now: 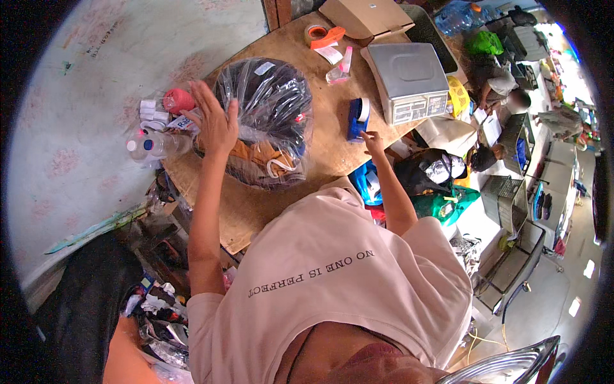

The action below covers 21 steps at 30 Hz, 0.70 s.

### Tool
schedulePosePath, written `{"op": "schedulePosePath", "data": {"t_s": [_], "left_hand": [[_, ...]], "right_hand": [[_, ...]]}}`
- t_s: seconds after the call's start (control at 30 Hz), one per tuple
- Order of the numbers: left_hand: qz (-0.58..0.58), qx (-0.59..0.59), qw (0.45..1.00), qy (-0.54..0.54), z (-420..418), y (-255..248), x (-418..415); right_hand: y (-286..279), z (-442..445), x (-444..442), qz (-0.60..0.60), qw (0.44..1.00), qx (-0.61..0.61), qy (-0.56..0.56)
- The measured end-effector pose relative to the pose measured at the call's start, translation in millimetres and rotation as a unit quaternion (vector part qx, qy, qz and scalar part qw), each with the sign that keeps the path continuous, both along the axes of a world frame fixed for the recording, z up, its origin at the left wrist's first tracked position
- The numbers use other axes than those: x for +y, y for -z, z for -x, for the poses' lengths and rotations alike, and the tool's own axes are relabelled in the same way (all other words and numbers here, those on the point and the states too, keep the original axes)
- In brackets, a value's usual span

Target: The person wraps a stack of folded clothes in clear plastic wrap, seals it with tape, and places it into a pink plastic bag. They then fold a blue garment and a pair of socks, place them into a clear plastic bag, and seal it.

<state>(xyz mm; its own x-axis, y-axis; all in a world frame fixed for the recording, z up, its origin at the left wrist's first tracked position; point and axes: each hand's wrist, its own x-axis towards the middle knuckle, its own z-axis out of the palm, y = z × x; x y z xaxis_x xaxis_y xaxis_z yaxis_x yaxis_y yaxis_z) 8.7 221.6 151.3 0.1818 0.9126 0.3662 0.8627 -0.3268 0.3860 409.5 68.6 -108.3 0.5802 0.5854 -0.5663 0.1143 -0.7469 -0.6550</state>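
A clear plastic bag (249, 127) packed with dark and orange-brown cloth lies on the brown worktable (331, 153) before me. At its left edge my left hand (216, 120) is raised with fingers spread; whether the palm touches the plastic is unclear. My right hand (374, 142) has its fingertips at the near end of a blue tape dispenser (355, 126), which carries a roll of tape. Whether those fingers grip it cannot be made out. To the right of the dispenser stands a weighing scale (407, 69) with a flat metal plate.
A pink ball of twine (178, 101) and plastic bottles (153, 145) stand at the table's left edge. Further back are an orange tape dispenser (326, 36), a small spray bottle (339, 69) and a cardboard box (367, 19). Filled bags (427, 173) crowd the right; a person (501, 86) sits beyond.
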Motion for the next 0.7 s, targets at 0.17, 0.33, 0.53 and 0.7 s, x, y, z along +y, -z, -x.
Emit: {"op": "schedulePosePath", "data": {"t_s": [0.17, 0.33, 0.53, 0.7], "left_hand": [[-0.052, 0.102, 0.987, 0.110, -21, -16, -33], [0.010, 0.174, 0.979, 0.105, -30, -17, -33], [-0.025, 0.077, 0.991, 0.109, -36, -15, -31], [-0.055, -0.158, 0.977, 0.134, -26, -13, -33]], "right_hand": [[-17, 12, 13, -0.042, 0.992, 0.098, 0.068], [-14, 13, 13, -0.111, 0.957, 0.216, 0.159], [6, 35, -16, -0.386, 0.803, 0.259, 0.374], [13, 49, -36, -0.335, 0.887, 0.133, 0.289]]}}
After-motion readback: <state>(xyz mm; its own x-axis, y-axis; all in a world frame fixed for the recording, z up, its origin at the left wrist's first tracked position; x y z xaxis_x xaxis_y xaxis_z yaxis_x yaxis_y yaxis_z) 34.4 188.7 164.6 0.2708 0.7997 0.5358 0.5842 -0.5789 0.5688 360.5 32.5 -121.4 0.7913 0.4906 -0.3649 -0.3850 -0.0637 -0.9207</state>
